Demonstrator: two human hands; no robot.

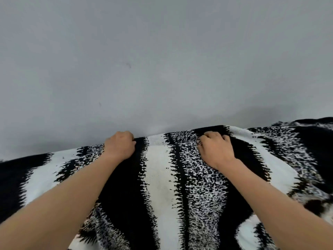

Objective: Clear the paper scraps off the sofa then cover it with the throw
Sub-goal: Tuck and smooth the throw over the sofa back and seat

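Observation:
A fleecy throw [160, 177] with black and white stripes lies spread across the whole lower part of the view and hides the sofa under it. My left hand [120, 145] grips the throw's top edge at the crest of the sofa back, fingers curled over it. About an arm's width to the right, my right hand [215, 148] clutches the same edge, its fingers dug into a bunched fold. No paper scraps are in sight.
A plain grey wall [162, 60] stands right behind the sofa back and fills the upper half of the view. The throw's edge rises higher at the right [310, 123] than at the left.

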